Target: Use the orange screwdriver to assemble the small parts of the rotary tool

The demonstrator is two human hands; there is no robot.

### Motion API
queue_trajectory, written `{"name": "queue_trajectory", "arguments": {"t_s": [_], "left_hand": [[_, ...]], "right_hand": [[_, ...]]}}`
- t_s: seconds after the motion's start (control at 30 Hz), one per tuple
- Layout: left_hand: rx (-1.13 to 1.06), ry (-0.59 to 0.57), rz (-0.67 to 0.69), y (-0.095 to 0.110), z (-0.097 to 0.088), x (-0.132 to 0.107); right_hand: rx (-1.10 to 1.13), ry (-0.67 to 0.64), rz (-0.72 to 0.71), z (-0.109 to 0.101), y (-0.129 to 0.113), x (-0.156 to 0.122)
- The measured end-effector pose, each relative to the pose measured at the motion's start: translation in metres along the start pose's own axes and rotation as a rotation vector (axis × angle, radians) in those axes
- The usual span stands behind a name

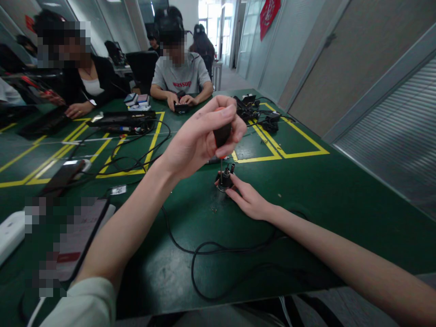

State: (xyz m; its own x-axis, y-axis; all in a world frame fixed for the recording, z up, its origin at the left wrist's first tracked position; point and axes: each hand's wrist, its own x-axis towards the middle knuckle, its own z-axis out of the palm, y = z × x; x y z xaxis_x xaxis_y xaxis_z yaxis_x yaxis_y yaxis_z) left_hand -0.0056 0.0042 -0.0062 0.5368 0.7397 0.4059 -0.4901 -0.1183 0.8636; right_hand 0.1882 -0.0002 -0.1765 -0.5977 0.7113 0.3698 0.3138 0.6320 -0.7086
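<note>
My left hand (211, 131) is wrapped round the dark handle of a screwdriver (223, 134) with orange at its ends. The thin shaft points straight down and its tip meets a small black cylindrical part (225, 183) with a metallic rim and short upright posts. My right hand (250, 197) pinches that part from the right, low on the green table. Part of its far side is hidden by the fingers. A few tiny bits, perhaps screws (214, 210), lie just in front of it.
A black cable (194, 252) loops across the green table (340, 218) near me. A phone-like device (78, 240) and a white power strip (15, 234) lie at left. Tangled black cables and adapters (248, 109) sit farther back. A co-worker (182, 77) handles a black device opposite; another sits at left.
</note>
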Motion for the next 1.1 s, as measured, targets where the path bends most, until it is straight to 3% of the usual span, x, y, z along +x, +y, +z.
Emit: {"name": "queue_trajectory", "arguments": {"t_s": [0.2, 0.4, 0.7, 0.97, 1.1], "left_hand": [[-0.027, 0.010, -0.050, 0.0020, -0.0022, 0.0009], [-0.001, 0.013, 0.020, -0.0002, 0.0016, -0.0008], [-0.049, -0.019, -0.054, 0.0022, 0.0003, 0.0024], [-0.018, 0.023, -0.028, 0.0005, 0.0039, -0.0002], [-0.059, -0.013, -0.014, 0.0003, 0.0010, 0.0008]], "right_hand": [[0.000, 0.002, -0.006, -0.0001, 0.0004, -0.0002], [0.003, -0.002, -0.002, -0.0003, 0.0008, -0.0006], [0.014, 0.004, -0.011, -0.0004, 0.0017, -0.0006], [0.026, 0.001, -0.001, 0.0002, 0.0029, -0.0010], [0.021, 0.003, 0.003, 0.0004, 0.0032, -0.0009]]}}
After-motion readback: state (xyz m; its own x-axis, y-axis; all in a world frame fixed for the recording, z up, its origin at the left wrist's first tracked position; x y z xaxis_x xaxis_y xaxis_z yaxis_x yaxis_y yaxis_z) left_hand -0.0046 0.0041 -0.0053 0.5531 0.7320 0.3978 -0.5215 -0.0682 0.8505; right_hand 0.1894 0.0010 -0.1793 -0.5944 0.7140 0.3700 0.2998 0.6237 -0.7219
